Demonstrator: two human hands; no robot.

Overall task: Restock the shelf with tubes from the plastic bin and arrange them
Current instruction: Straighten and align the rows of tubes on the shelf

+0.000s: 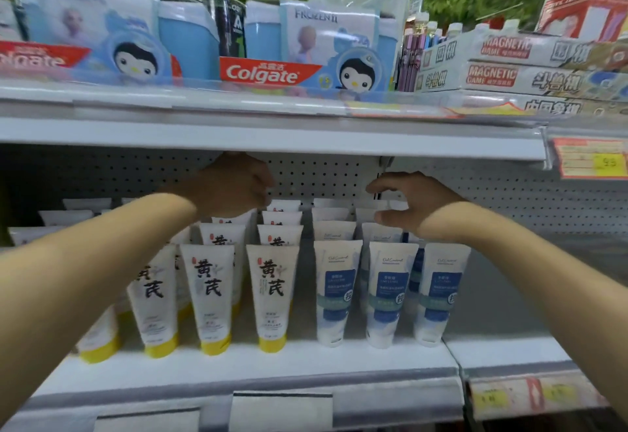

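Observation:
White tubes stand cap-down in rows on the middle shelf (258,360). Yellow-capped tubes (272,295) with black characters fill the left rows. White-capped tubes with blue labels (336,292) fill the right rows. My left hand (234,183) reaches to the back of the shelf over the rear yellow-capped tubes; its fingers point down and are hidden, so any hold is unclear. My right hand (411,204) is at the back over the blue-label rows, thumb and forefinger curled round the flat top of a rear tube (396,205). No plastic bin is in view.
The upper shelf's underside (272,139) sits just above both hands. That shelf carries Colgate gift packs (268,73) and magnetic game boxes (503,74). A perforated back panel (323,176) closes the shelf. The shelf section to the right (509,346) is bare. Price tags (591,159) hang on the rails.

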